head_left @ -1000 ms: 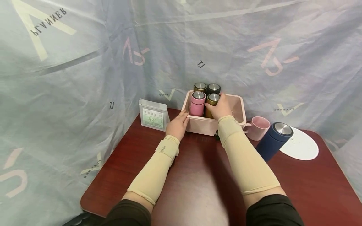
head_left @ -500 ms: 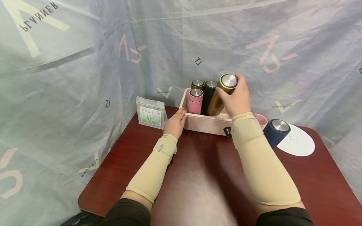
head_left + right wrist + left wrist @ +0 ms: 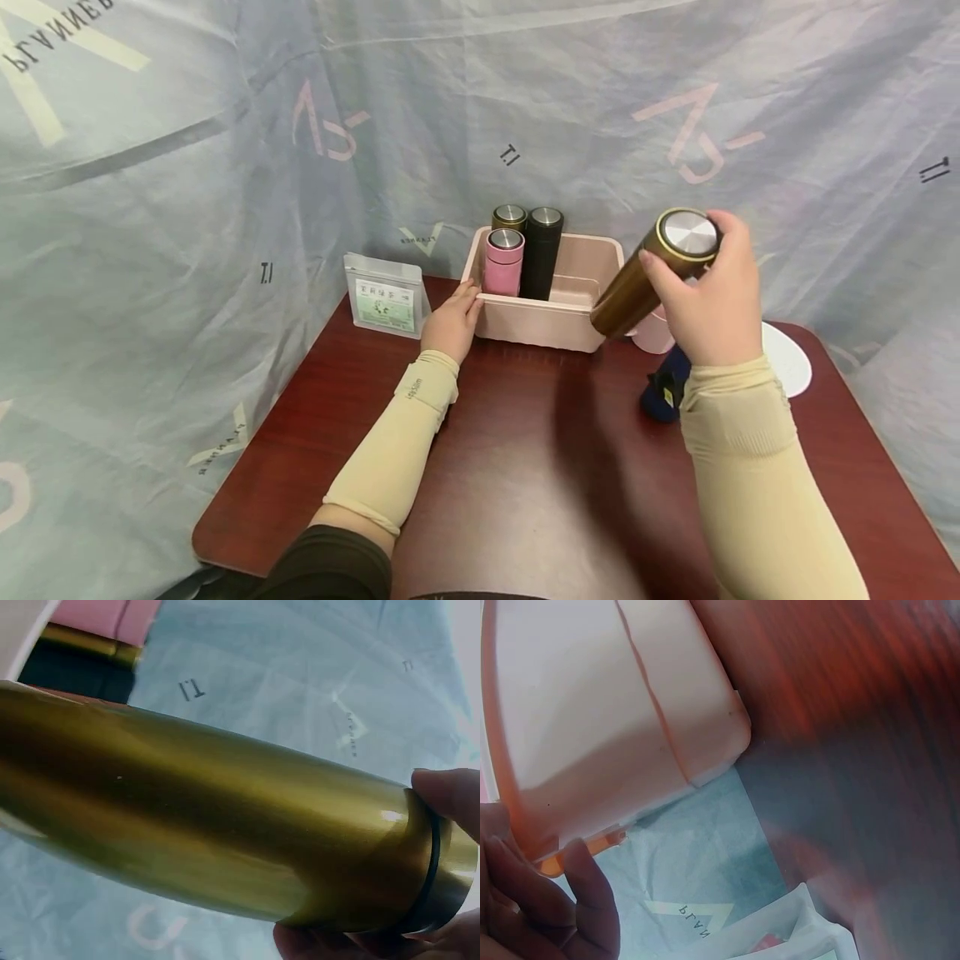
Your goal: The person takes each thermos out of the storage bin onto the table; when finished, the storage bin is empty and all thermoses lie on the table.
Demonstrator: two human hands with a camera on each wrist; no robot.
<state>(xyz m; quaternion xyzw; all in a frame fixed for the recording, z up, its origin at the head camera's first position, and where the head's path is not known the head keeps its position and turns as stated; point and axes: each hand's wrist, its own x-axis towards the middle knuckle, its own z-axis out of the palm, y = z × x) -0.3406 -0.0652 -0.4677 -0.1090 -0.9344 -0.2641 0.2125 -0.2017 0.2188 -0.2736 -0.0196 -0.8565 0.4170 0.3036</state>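
My right hand (image 3: 720,312) grips a gold thermos bottle (image 3: 636,290) around its neck, just under the steel-topped lid. The bottle is tilted in the air, its base near the right front corner of a pink plastic storage bin (image 3: 540,323). In the right wrist view the thermos body (image 3: 202,817) fills most of the picture, thumb and fingers on opposite sides of its lid end. My left hand (image 3: 448,323) holds the bin's left front corner at the rim. Inside the bin's left part stand a pink thermos (image 3: 503,267), a black thermos (image 3: 542,258) and another gold thermos (image 3: 509,217).
Left of the bin a white pouch (image 3: 385,296) with a green label stands upright. Behind my right hand are a pink mug (image 3: 654,335), a dark blue thermos (image 3: 662,404) and a white round board (image 3: 786,358), partly hidden. Grey printed cloth (image 3: 420,125) hangs behind the table (image 3: 495,500).
My right hand has lifted the gold thermos up out of the bin and carried it right, past the bin's front corner. My left hand has stayed at the rim.
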